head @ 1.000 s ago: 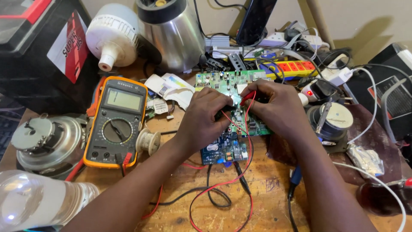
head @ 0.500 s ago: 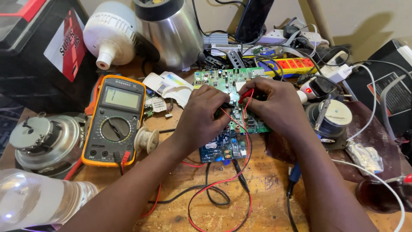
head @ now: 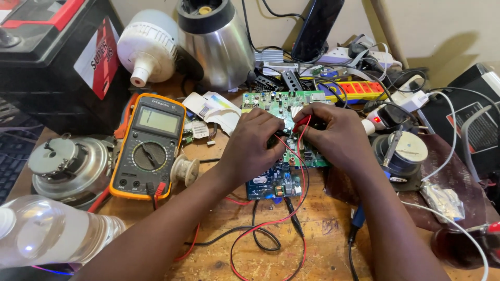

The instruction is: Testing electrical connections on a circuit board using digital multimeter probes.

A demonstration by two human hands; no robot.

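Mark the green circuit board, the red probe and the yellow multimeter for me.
green circuit board (head: 271, 101), head view, on its bare upper left part.
red probe (head: 300, 124), head view, on the tip section held between the hands.
yellow multimeter (head: 151, 120), head view, on its display.

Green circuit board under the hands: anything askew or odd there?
The green circuit board lies partly on top of a smaller blue board, so it sits unevenly. Red and black probe leads loop loosely below.
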